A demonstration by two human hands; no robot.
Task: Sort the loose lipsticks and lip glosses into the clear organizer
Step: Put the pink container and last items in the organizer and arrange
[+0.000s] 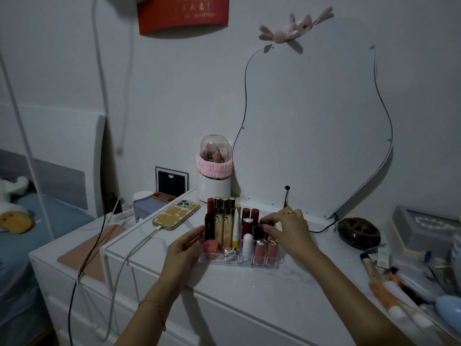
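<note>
Nearly done: organizer [259, 265] was mostly full. Right hand [287, 227] pinched a dark lipstick [265, 223] into a back slot; left hand [185, 248] (fingers straight) steadied its left wall.

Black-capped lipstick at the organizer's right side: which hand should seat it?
Right. The right hand already pinches the black-capped lipstick above the organizer's right compartments, while the left hand rests against its left wall, probably steadying it.
</note>
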